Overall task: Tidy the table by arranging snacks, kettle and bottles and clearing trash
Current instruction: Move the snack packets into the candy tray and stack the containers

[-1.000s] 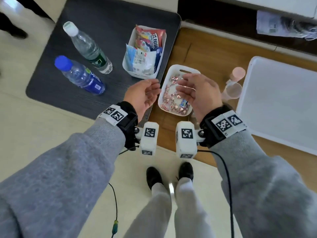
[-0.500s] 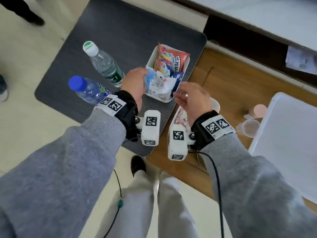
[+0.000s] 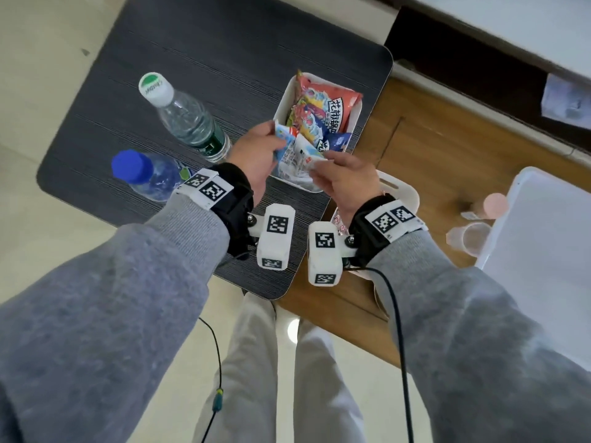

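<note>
Fingers of the left hand curl round the upper left corner of a pale snack packet, while the right hand pinches the packet's right edge between thumb and fingertips; the packet stands at the near end of a white basket just above the middle of the frame. Behind it in the basket lie a red snack bag and a dark blue packet. The basket sits on a dark grey striped tabletop with rounded corners, close to its right edge. To the left on the same top are a bottle with a white cap, near the left hand, and a bottle with a blue cap at the lower left, partly behind the left wrist. Right of the grey top runs a lower wooden surface; on it, under the right wrist, is a second white basket, its contents mostly hidden. Farther right stand two cups touching a large white tray at the frame's right edge. Pale floor lies along the left.
</note>
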A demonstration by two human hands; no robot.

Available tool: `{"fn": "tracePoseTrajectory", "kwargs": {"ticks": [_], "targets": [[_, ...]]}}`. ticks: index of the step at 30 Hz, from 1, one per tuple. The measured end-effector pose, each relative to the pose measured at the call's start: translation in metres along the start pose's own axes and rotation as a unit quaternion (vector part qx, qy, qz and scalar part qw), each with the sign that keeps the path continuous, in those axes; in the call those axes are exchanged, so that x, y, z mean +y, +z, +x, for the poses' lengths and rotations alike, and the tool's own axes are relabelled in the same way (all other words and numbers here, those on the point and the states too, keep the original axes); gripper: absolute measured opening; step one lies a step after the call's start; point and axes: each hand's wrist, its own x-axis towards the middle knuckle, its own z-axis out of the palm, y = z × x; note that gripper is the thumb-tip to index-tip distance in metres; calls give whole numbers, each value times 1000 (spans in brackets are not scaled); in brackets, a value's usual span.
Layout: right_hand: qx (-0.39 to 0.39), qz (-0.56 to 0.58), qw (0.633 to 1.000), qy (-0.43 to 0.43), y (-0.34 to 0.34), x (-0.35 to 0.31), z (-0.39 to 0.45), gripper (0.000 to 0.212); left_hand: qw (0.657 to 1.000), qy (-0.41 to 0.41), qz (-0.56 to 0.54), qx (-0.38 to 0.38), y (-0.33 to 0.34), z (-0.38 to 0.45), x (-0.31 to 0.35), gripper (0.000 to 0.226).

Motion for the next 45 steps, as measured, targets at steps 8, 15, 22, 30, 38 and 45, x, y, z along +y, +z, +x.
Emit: {"fn": "tracePoseTrajectory", "kwargs": {"ticks": [8, 15, 22, 30, 38, 45], "targets": [[-57, 60, 992, -96, 13, -34, -1, 14, 997, 78, 18, 4, -33, -4, 28, 39], [-170, 55, 980, -83, 34, -66, 0, 10, 993, 114, 24, -2, -71, -1, 33, 25], [-151, -79, 982, -81, 48, -88, 21, 23, 987, 143, 76, 0, -87, 6, 48, 24], [-131, -118, 983, -39, 50, -84, 34, 25, 982, 117, 149, -1, -89, 15, 45, 27], [-132, -113, 985, -1, 51, -58, 41, 25, 974, 95, 204, 27, -91, 12, 30, 35], [-110, -110, 988, 7, 35, -50, 41, 21, 973, 73, 218, 31, -74, -3, 24, 46]]}}
